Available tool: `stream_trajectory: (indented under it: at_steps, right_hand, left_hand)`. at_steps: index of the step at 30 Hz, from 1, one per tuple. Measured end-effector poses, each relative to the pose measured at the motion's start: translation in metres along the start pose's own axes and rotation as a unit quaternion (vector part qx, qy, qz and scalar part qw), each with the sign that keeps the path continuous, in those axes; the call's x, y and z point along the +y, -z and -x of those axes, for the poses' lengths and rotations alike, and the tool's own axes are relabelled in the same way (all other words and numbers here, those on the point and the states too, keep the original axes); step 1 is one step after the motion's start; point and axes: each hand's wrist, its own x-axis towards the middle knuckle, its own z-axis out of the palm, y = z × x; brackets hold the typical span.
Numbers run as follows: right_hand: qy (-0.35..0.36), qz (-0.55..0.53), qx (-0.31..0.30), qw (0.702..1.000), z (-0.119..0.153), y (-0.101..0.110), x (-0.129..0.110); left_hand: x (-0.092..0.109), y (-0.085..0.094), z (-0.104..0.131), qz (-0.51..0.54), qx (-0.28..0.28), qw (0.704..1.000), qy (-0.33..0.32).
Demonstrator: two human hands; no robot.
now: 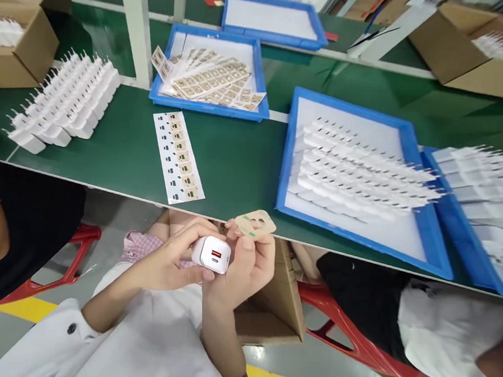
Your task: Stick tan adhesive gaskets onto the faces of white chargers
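My left hand (170, 257) is wrapped round a white charger (213, 254), its end with a red USB port and a smaller slot facing up towards me. Close beside it, my right hand (244, 267) pinches a beige sticker (257, 224) with cut-outs and small green marks. Both hands are just off the near edge of the green table. Beyond them on the tabletop lies a sheet of stickers (178, 158), with beige pieces down its right side and bare white backing with cut-outs down its left.
A blue tray (266, 99) holds more sticker sheets. Rows of white chargers (72, 99) stand at left, and others fill the blue tray (285, 156) at right. Cardboard boxes (37, 52) stand at the sides. Co-workers sit left and right near red stools (80, 256).
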Motion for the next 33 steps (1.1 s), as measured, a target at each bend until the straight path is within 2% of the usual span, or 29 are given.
stream_trajectory:
  at_steps: [2, 6, 8, 10, 12, 14, 15, 17, 20, 23, 25, 27, 29, 31, 33]
  right_hand:
    - [-0.002, 0.003, -0.002, 1.000, -0.004, 0.000, -0.002]
    - [0.019, 0.003, -0.015, 1.000, -0.001, 0.001, -0.006]
    - [0.033, 0.008, -0.030, 0.999, 0.008, 0.001, -0.006]
    - [0.051, 0.014, -0.037, 0.998, 0.019, -0.002, -0.004]
    - [0.063, 0.021, -0.026, 0.997, 0.027, -0.004, -0.002]
    - [0.066, 0.028, -0.015, 0.997, 0.029, -0.005, -0.001]
    - [0.069, 0.032, -0.014, 0.997, 0.029, -0.005, -0.002]
    - [0.081, 0.041, -0.011, 0.996, 0.024, -0.004, -0.002]
    - [0.110, 0.057, 0.021, 0.992, 0.010, -0.004, 0.001]
    - [0.113, 0.067, 0.051, 0.990, -0.006, -0.005, 0.007]
    - [0.105, 0.064, 0.061, 0.991, -0.012, -0.003, 0.008]
    - [0.079, 0.042, 0.026, 0.996, -0.012, 0.005, 0.002]
    - [0.012, 0.012, -0.081, 0.997, -0.009, 0.018, -0.010]
    - [-0.086, 0.002, -0.215, 0.973, -0.003, 0.033, -0.024]
    - [-0.176, 0.011, -0.307, 0.935, 0.002, 0.046, -0.034]
  left_hand:
    - [0.002, -0.003, 0.000, -0.001, 0.027, 0.999, -0.018]
    - [-0.001, -0.009, -0.002, 0.029, 0.137, 0.989, -0.044]
    - [-0.007, -0.013, -0.004, 0.065, 0.152, 0.984, -0.059]
    - [-0.015, -0.019, -0.004, 0.080, 0.154, 0.984, -0.043]
    - [-0.022, -0.028, -0.002, 0.055, 0.182, 0.981, -0.035]
    - [-0.026, -0.036, 0.000, 0.030, 0.217, 0.973, -0.071]
    - [-0.026, -0.039, 0.001, 0.031, 0.215, 0.972, -0.092]
    - [-0.025, -0.041, 0.003, 0.064, 0.171, 0.977, -0.111]
    - [-0.022, -0.039, 0.007, 0.110, 0.103, 0.986, -0.073]
    - [-0.024, -0.038, 0.012, 0.067, 0.124, 0.990, -0.019]
    - [-0.025, -0.036, 0.014, 0.038, 0.134, 0.990, -0.014]
    - [-0.024, -0.030, 0.015, 0.035, 0.115, 0.992, -0.027]
    - [-0.018, -0.020, 0.015, 0.019, 0.087, 0.995, -0.034]
    - [-0.010, -0.007, 0.014, -0.026, 0.065, 0.997, -0.043]
    - [-0.002, 0.004, 0.013, -0.072, 0.045, 0.994, -0.066]
